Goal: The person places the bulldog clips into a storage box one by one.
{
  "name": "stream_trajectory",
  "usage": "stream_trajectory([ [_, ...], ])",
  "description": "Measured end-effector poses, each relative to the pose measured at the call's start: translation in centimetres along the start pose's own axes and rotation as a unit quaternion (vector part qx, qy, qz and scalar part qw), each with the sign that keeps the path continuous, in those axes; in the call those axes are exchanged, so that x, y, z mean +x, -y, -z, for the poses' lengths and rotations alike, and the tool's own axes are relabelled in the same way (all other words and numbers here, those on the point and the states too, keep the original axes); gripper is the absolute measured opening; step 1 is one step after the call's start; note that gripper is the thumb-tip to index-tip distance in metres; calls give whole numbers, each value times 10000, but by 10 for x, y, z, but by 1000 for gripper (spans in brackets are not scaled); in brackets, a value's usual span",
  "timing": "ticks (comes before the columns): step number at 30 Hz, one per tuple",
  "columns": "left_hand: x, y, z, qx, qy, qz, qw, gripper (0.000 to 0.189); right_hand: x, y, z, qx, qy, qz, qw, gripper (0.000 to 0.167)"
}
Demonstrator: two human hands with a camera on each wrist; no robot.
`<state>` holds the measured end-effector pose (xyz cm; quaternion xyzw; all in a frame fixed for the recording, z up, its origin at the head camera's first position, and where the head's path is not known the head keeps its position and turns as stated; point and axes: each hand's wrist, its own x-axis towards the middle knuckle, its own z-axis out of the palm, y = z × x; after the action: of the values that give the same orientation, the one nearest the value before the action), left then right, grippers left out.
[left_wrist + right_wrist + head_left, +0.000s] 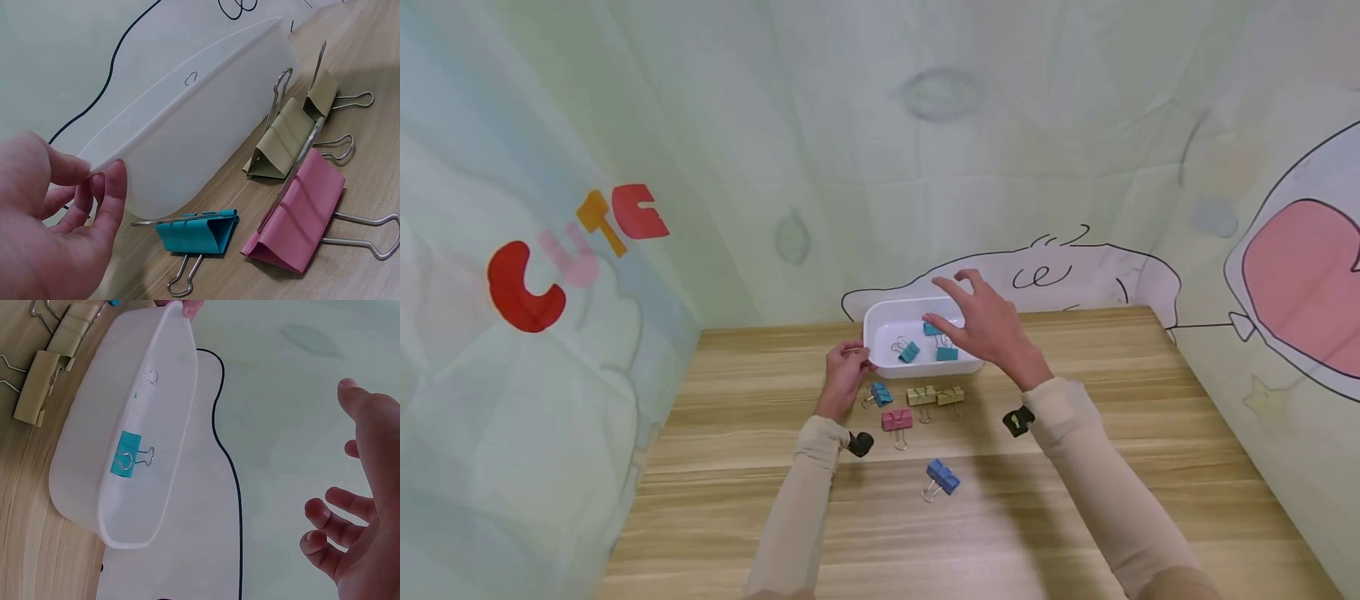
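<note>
My left hand (844,377) pinches the left rim of a white plastic box (187,134) between thumb and fingers. Inside the box lie teal binder clips (127,454), at least three in the head view, partly behind my right hand (988,327). That hand hovers over the box's right side with its fingers spread and nothing in them. Close to my left hand on the table is another teal binder clip (197,234). Beside it are a pink binder clip (300,212) and two khaki ones, the nearer khaki binder clip (284,140) standing by the box wall.
A blue binder clip (943,477) lies apart, nearer to me on the wooden table (737,475). Behind the box hangs a printed curtain (760,208), right at the table's back edge. Small black devices are strapped to both wrists.
</note>
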<state>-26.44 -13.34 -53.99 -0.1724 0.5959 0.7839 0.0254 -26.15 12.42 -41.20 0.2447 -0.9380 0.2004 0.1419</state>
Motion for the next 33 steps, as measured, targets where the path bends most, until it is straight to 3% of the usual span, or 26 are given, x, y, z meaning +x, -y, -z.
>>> stream_trajectory([
  [8, -2, -1, 0, -32, 56, -4, 10000, 37, -11, 0, -4, -192, 154, 12, 9997, 67],
  [15, -1, 0, -1, -15, 41, -36, 10000, 37, -29, -1, -17, -273, 198, 305, 9990, 65],
  [33, -3, -1, -1, 147, -62, 23, 9999, 38, -84, -15, -72, 229, 1169, 271, 9925, 55],
])
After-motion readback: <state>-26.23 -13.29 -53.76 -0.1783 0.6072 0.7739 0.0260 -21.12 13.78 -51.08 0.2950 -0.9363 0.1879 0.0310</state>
